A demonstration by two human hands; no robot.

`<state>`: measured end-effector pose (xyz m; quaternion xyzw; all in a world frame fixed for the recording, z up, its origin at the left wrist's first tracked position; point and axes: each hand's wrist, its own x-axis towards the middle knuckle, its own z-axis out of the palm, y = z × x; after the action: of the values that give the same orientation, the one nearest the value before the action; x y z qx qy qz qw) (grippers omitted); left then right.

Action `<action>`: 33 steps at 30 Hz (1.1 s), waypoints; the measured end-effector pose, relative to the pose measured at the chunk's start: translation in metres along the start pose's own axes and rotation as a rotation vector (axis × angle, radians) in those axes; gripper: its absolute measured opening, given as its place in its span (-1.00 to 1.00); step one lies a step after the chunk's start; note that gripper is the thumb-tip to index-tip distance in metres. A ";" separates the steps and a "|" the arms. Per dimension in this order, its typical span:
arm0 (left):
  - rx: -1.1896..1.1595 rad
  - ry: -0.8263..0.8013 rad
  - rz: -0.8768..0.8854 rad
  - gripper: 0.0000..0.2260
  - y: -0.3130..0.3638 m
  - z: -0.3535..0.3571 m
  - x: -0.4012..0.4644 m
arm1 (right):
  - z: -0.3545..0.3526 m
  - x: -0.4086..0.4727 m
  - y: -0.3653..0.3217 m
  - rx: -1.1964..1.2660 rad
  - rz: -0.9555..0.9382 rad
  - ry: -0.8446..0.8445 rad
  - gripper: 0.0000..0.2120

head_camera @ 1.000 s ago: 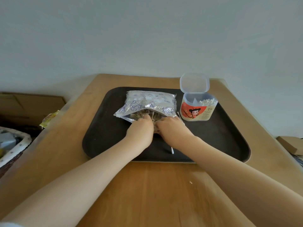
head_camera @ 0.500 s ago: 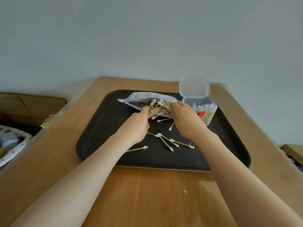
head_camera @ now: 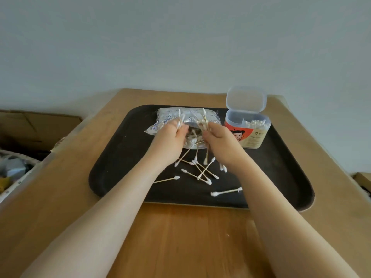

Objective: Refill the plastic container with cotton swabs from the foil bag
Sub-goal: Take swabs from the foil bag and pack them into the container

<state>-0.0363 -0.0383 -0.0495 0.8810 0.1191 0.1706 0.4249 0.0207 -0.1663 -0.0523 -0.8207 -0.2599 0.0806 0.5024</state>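
The silver foil bag point(head_camera: 166, 119) lies at the back of the black tray point(head_camera: 124, 157), its mouth toward me. My left hand point(head_camera: 170, 141) and my right hand point(head_camera: 218, 145) are side by side at the bag's mouth, each closed on a few cotton swabs that stick up between the fingers. Several loose cotton swabs point(head_camera: 200, 171) lie scattered on the tray below my hands. The clear plastic container point(head_camera: 248, 131) stands to the right of the bag with its lid flipped up and white swab tips inside on its right side.
The tray rests on a wooden table point(head_camera: 180, 237) against a pale wall. One stray swab point(head_camera: 225, 191) lies near the tray's front. A cardboard box point(head_camera: 30, 127) and a basket point(head_camera: 12, 177) sit off the table's left edge.
My hands went from inside the bag's mouth to lifting bunches of swabs out. Several swabs spilled onto the tray. The bag shifted and the view dropped a little.
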 end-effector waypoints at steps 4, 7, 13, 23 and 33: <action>-0.388 0.057 -0.117 -0.82 0.005 0.023 0.006 | 0.010 -0.005 -0.005 0.280 -0.066 0.074 -0.82; -0.512 0.025 -0.131 -0.79 0.010 0.031 0.006 | 0.015 -0.003 -0.003 0.434 -0.091 0.093 -0.82; -0.353 0.048 -0.099 -0.67 0.010 0.039 0.003 | 0.020 0.001 0.000 0.991 0.029 0.094 -0.73; -0.245 -0.085 -0.007 -0.61 0.018 0.043 -0.008 | 0.022 -0.003 -0.013 0.740 -0.086 0.327 -0.69; -0.592 -0.277 0.012 -0.61 0.021 0.041 -0.013 | 0.019 0.000 0.002 0.434 -0.289 0.334 -0.87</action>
<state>-0.0304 -0.0850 -0.0594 0.7348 0.0002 0.0788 0.6737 0.0136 -0.1520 -0.0635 -0.6506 -0.2643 -0.0739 0.7081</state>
